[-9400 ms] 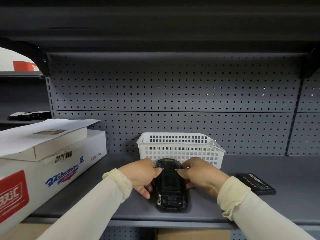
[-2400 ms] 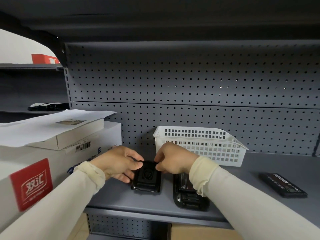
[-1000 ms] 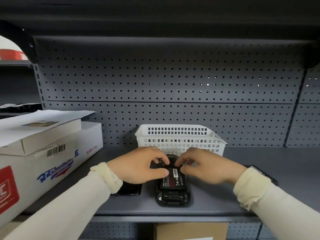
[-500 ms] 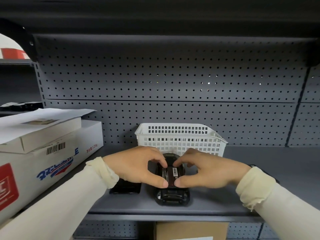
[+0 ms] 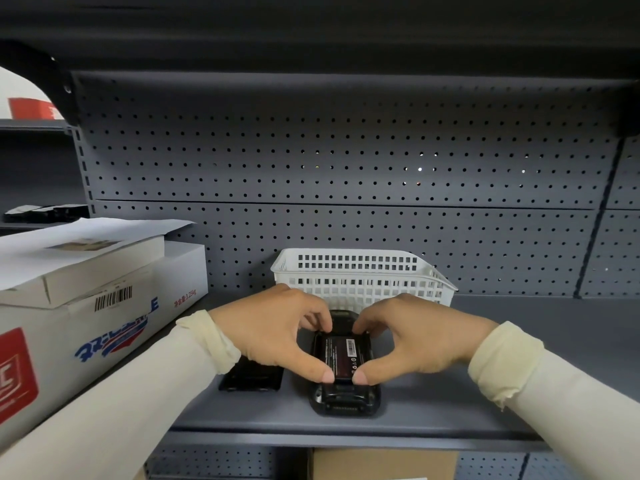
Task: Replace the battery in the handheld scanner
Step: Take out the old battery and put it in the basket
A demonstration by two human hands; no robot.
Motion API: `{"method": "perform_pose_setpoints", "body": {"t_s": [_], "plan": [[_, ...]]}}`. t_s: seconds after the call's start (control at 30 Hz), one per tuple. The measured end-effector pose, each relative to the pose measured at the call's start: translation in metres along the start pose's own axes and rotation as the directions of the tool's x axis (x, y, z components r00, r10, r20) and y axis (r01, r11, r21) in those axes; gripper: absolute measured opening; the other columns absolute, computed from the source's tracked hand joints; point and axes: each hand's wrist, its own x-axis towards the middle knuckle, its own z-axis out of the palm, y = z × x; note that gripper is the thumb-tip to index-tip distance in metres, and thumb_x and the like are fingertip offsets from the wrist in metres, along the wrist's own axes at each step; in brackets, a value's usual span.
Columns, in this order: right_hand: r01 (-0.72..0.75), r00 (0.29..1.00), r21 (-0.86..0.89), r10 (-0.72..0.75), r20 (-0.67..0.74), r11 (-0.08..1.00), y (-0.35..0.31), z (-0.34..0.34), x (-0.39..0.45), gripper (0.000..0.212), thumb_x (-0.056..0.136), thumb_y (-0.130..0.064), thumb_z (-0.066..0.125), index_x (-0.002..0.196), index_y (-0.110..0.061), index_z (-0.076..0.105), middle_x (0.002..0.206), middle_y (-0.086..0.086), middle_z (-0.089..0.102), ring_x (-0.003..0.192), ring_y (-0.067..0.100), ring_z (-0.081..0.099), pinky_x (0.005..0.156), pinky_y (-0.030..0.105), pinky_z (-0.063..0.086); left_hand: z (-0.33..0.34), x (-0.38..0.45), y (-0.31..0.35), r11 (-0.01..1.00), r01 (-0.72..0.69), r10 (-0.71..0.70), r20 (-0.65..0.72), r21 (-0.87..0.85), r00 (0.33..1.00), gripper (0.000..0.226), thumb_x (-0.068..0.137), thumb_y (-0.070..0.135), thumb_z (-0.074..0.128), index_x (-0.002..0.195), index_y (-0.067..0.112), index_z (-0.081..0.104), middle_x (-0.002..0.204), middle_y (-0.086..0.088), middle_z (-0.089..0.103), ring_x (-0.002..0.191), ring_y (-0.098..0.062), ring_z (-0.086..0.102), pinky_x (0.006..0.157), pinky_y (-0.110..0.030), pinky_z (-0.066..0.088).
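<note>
Both hands frame the flat, labelled black battery (image 5: 341, 355) lying in the open back of the glossy black scanner (image 5: 344, 393) on the grey metal shelf (image 5: 554, 341). Left hand (image 5: 273, 336) and right hand (image 5: 415, 336) pinch its ends, thumbs nearest. Removed cover (image 5: 251, 377) lies under the left wrist; a perforated white plastic basket (image 5: 360, 275) stands beyond the fingertips.

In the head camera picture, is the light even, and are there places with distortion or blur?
Head view: light is uneven, the upper shelf underside nearly black, the pegboard dim. Wide-angle bending curves the shelf edges toward the corners. The battery label between the left hand and right hand is too soft to read. The cardboard box print looks slightly blurred.
</note>
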Motion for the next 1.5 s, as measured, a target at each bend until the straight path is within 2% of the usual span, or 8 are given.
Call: {"method": "perform_pose_setpoints", "body": {"t_s": [0.27,0.57,0.83,0.97,1.1,1.2,1.3,1.5], "plan": [[0.045,0.999,-0.127,-0.047,-0.010,0.991,0.000,0.004,-0.001,0.075,0.070,-0.065,0.058,0.128,-0.018,0.050,0.115,0.006,0.066,0.106,0.021,0.061,0.092,0.039,0.051,0.003,0.000,0.003,0.998,-0.003,0.005,-0.036,0.067,0.999,0.076,0.046,0.067,0.063,0.110,0.027,0.061,0.112,0.011,0.064,0.104,0.002,0.059,0.097,-0.027,0.050],[0.059,0.998,-0.112,-0.060,0.000,0.992,-0.001,0.002,-0.004,0.072,0.071,-0.070,0.046,0.122,-0.020,0.055,0.111,0.005,0.068,0.103,0.021,0.062,0.090,0.039,0.051,0.003,-0.004,0.003,1.000,0.015,-0.016,-0.065,-0.015,0.998,0.069,0.051,0.062,0.064,0.107,0.022,0.066,0.110,0.009,0.067,0.100,0.003,0.062,0.095,-0.022,0.051],[0.061,0.997,-0.147,-0.053,0.057,0.987,-0.005,-0.004,0.001,0.058,0.076,-0.055,0.058,0.120,-0.017,0.057,0.112,0.004,0.060,0.103,0.022,0.057,0.090,0.040,0.049,0.004,0.000,-0.001,1.000,0.008,-0.006,-0.098,0.018,0.995,0.038,0.072,0.042,0.070,0.103,0.020,0.067,0.105,0.007,0.069,0.095,0.001,0.064,0.092,-0.023,0.052],[0.062,0.993,-0.136,-0.048,0.104,0.989,-0.007,-0.010,0.005,0.066,0.072,-0.054,0.064,0.128,-0.020,0.052,0.117,0.001,0.061,0.107,0.018,0.056,0.093,0.036,0.049,0.004,-0.002,-0.001,1.000,-0.004,0.006,-0.078,0.017,0.997,0.044,0.069,0.044,0.073,0.106,0.020,0.066,0.109,0.007,0.068,0.099,0.002,0.063,0.094,-0.022,0.051],[0.074,0.989,-0.158,-0.052,0.137,0.985,-0.008,-0.016,0.011,0.067,0.065,-0.059,0.067,0.121,-0.023,0.057,0.109,-0.001,0.067,0.099,0.018,0.062,0.089,0.036,0.052,0.001,-0.003,0.000,0.999,-0.012,0.011,-0.029,-0.042,1.000,0.059,0.058,0.053,0.073,0.109,0.025,0.063,0.112,0.010,0.067,0.101,0.003,0.062,0.094,-0.021,0.051],[0.094,0.986,-0.200,-0.063,0.155,0.975,-0.010,-0.019,0.014,0.064,0.064,-0.059,0.068,0.113,-0.019,0.062,0.101,0.005,0.071,0.091,0.022,0.065,0.083,0.037,0.055,-0.002,-0.003,0.001,0.996,-0.002,0.002,-0.002,-0.088,1.000,0.055,0.061,0.044,0.079,0.110,0.027,0.061,0.113,0.010,0.066,0.102,0.004,0.062,0.094,-0.017,0.049],[0.113,0.987,-0.251,-0.079,0.140,0.961,-0.011,-0.019,0.015,0.062,0.062,-0.060,0.066,0.106,-0.016,0.065,0.091,0.010,0.073,0.086,0.025,0.067,0.078,0.038,0.057,-0.003,-0.002,0.001,0.995,-0.004,0.004,0.004,-0.105,1.000,0.053,0.064,0.037,0.081,0.111,0.027,0.061,0.114,0.008,0.066,0.103,0.002,0.062,0.095,-0.017,0.049],[0.142,0.990,-0.330,-0.129,0.063,0.933,-0.007,-0.014,0.010,0.065,0.062,-0.067,0.059,0.107,-0.020,0.060,0.083,0.002,0.070,0.077,0.020,0.064,0.072,0.036,0.056,-0.005,-0.002,0.001,0.993,0.005,-0.003,0.013,-0.118,1.000,0.056,0.061,0.037,0.084,0.111,0.029,0.060,0.115,0.009,0.066,0.104,0.001,0.062,0.096,-0.022,0.050]]}}
